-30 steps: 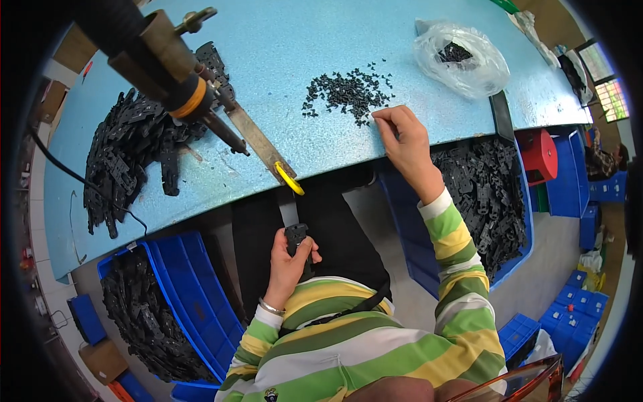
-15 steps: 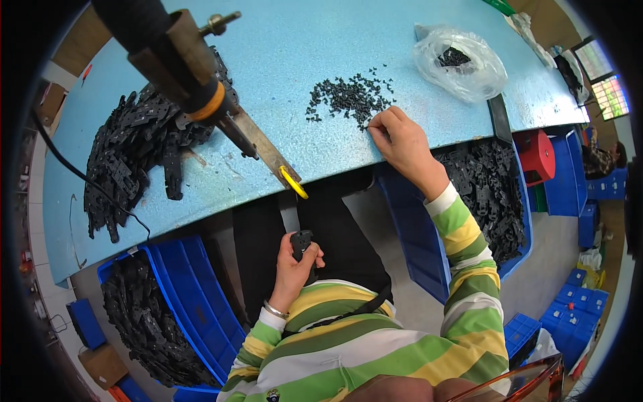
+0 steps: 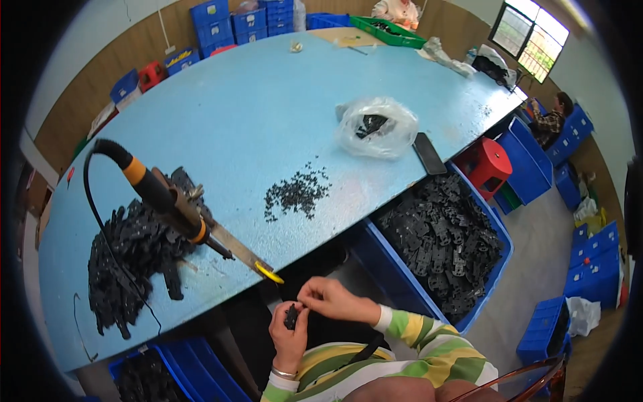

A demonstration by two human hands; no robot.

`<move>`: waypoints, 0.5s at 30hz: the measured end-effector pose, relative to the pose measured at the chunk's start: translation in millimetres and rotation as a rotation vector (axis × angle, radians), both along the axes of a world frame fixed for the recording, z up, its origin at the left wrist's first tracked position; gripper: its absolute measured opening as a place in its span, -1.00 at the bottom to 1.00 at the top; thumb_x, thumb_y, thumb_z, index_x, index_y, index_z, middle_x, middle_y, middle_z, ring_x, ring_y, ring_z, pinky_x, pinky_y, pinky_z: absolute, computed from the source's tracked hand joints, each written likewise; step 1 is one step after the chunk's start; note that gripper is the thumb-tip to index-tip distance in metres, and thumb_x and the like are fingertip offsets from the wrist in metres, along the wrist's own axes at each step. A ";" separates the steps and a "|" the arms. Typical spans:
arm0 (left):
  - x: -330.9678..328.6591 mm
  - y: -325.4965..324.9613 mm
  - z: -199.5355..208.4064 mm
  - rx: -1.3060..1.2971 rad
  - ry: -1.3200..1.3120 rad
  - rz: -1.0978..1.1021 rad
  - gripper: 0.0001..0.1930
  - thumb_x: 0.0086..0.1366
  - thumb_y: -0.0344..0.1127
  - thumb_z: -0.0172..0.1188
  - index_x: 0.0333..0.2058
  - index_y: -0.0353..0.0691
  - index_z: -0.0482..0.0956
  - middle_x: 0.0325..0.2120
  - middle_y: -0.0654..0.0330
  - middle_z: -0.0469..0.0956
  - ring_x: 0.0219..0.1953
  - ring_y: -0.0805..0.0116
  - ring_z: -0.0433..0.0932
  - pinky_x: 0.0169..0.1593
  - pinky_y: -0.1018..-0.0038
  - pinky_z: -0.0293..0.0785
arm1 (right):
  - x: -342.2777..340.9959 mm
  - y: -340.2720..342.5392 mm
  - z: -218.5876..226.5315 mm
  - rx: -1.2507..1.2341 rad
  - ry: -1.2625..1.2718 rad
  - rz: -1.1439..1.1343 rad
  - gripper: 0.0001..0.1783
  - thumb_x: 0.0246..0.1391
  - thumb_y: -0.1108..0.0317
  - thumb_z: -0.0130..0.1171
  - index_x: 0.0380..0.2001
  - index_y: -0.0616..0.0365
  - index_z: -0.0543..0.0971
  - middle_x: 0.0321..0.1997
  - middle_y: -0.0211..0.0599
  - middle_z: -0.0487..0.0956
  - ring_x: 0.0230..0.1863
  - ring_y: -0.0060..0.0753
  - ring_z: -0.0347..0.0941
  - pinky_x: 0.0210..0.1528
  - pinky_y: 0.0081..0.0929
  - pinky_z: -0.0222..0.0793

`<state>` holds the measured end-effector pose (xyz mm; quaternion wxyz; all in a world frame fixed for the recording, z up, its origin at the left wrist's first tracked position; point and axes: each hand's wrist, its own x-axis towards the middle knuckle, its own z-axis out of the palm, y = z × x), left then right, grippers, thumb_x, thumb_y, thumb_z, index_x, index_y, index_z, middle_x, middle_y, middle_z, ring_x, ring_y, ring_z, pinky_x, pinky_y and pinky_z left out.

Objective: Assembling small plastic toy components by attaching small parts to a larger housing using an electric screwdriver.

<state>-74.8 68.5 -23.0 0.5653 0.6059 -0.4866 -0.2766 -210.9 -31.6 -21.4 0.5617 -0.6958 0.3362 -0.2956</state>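
My left hand [image 3: 288, 342] is closed around a black plastic part [image 3: 291, 317], held upright over my lap below the table edge. Close beside it, my right hand [image 3: 338, 303] has thumb and fingers pinched together at the part's upper end. Whatever lies between those right fingertips is too small or hidden to make out. Just ahead of both hands, a yellow ring-like piece [image 3: 269, 272] sits on the end of a metal strip [image 3: 241, 253]. Above that strip, a black corded tool [image 3: 173, 204] with orange bands slants down, its tip pointing toward me.
Small black pieces [image 3: 298, 194] are scattered mid-table, near a clear plastic bag [image 3: 378, 127] and a black phone-like slab [image 3: 429, 153]. Black parts are heaped [image 3: 130, 261] at left. Blue bins [image 3: 506, 251] of parts flank me; a red stool [image 3: 483, 167] and other people are beyond.
My right hand has left the scattered small pieces and come down to my left hand, meeting the black part. The view has tilted up, showing more of the room.
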 end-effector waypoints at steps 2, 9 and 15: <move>3.0 -0.6 -1.8 -0.065 -0.133 -0.022 -0.78 0.19 -0.56 0.33 -0.20 -0.32 0.53 -0.38 0.13 0.56 -0.37 0.29 0.58 -0.24 0.48 0.51 | -1.3 9.1 -10.8 0.066 -0.023 -0.007 -0.84 0.17 0.35 0.24 -0.36 0.26 0.59 -0.46 -0.33 0.58 -0.43 -0.55 0.50 -0.39 -0.52 0.43; 1.3 -4.1 0.3 -0.064 -0.227 -0.071 -0.83 0.18 -0.58 0.31 -0.25 -0.34 0.56 -0.34 0.06 0.57 -0.39 0.23 0.60 -0.30 0.42 0.53 | -10.4 12.9 -21.7 0.369 -0.021 -0.004 -0.82 0.25 0.33 0.18 -0.32 0.24 0.60 -0.47 -0.46 0.56 -0.46 -0.72 0.41 -0.44 -0.63 0.35; 2.9 -3.2 0.5 -0.117 -0.324 -0.066 -0.83 0.17 -0.57 0.31 -0.25 -0.33 0.56 -0.33 0.02 0.58 -0.38 0.10 0.61 -0.30 0.39 0.54 | -17.3 22.0 -20.0 0.344 0.008 -0.032 -0.83 0.26 0.33 0.18 -0.30 0.23 0.59 -0.47 -0.50 0.54 -0.47 -0.75 0.39 -0.44 -0.68 0.33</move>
